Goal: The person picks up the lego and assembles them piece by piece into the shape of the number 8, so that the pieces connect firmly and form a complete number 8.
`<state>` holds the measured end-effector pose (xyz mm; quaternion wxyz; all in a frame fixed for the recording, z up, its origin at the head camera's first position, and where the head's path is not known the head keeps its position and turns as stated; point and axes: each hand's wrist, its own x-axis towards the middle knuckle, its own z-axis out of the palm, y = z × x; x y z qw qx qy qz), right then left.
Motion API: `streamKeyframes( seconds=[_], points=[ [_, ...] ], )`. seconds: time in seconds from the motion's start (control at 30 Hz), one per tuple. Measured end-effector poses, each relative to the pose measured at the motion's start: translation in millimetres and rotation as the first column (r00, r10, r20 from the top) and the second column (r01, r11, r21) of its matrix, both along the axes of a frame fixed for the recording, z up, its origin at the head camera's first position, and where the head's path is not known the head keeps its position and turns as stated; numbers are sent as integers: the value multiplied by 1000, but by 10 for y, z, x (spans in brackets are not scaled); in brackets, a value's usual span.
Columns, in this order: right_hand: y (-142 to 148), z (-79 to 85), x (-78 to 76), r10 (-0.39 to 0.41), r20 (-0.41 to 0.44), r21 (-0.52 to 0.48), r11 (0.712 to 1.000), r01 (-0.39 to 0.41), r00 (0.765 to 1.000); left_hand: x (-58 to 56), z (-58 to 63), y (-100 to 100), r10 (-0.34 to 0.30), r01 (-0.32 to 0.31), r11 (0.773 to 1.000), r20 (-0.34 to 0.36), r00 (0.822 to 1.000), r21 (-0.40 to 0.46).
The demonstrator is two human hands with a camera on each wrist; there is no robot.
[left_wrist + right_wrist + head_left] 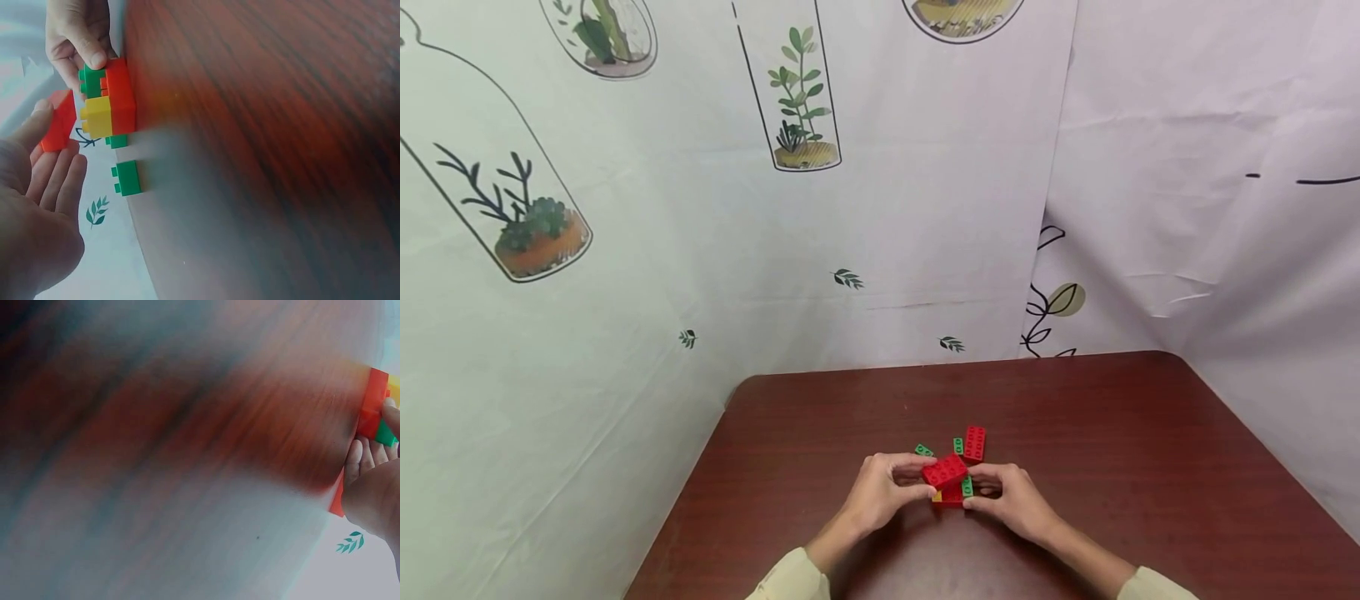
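Observation:
Between thumb and fingers, my left hand (877, 493) holds a red toy building brick (945, 472), tilted, its studs facing up. Just below it, a second red brick (952, 495) lies on the table with a yellow brick (97, 117) on one end and a green brick (967, 486) on the other. In the left wrist view the held brick (60, 120) is apart from the yellow one's studs. My right hand (1017, 503) pinches the green-brick end of this stack, thumb on the near side and fingers on the far side.
Behind the hands lie a small green brick (923, 450), another green brick (958, 446) and a red brick (975, 443) beside it. The brown wooden table (820, 408) meets a white printed cloth (910, 208) at its back and sides.

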<state>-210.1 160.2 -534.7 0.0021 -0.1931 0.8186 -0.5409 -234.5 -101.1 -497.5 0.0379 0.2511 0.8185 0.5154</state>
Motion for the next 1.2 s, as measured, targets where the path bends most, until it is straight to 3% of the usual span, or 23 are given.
streamKeyframes(
  seconds=[0.23, 1.2],
  points=[
    [2, -6, -7, 9, 8, -6, 1000, -9, 1000, -13, -49, -5, -60, 61, 998, -28, 998, 12],
    [1, -11, -16, 6, -5, -7, 1000, -6, 1000, -124, -91, -21, -116, 115, 992, -24, 993, -58]
  ],
)
